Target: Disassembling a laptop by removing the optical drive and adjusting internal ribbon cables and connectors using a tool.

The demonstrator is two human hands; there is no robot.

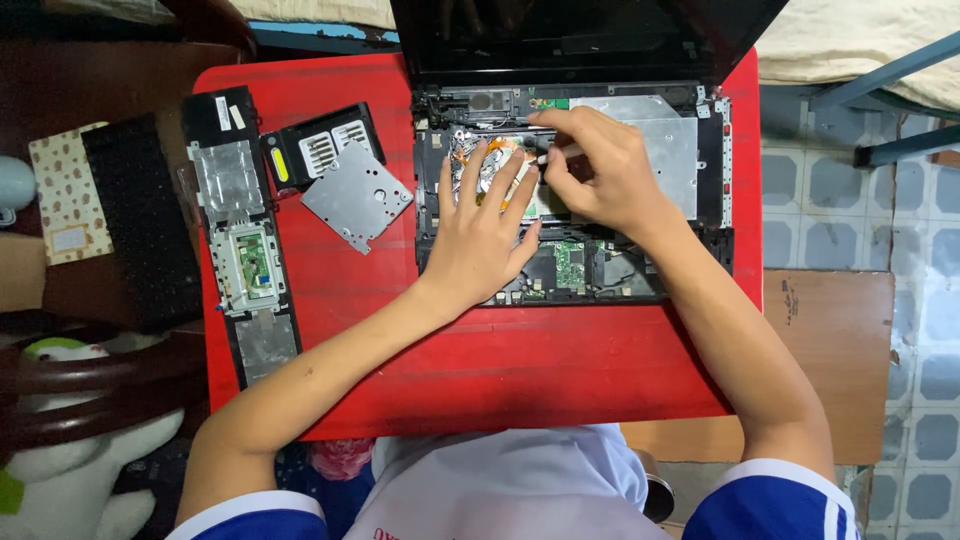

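Laptop chassis [600, 270]: opened up on the red table [500, 360], lid tilted back, circuit boards and metal shielding bare.
Far left: a black keyboard [140, 225] lies off the table's edge, well apart from the work.
Removed parts: a long palm-rest strip [240, 250], a vented black cover [320, 145] and a grey metal plate [355, 195] lie beside one another, left of the chassis.
Left hand [485, 235]: flat, fingers spread, resting on the copper-coloured cooling part [478, 152] inside the chassis — pressing, grasping nothing.
Right hand [595, 170]: curled, thumb and forefinger pinched on a thin tool or small part at the board; too small to tell which.
Position: the cooling part lies under the left fingertips, just left of the right hand's pinch.
Handling: probably light, stiff and fragile — thin fins and boards likely bend or crack; best gripped by the metal edges, not the components.
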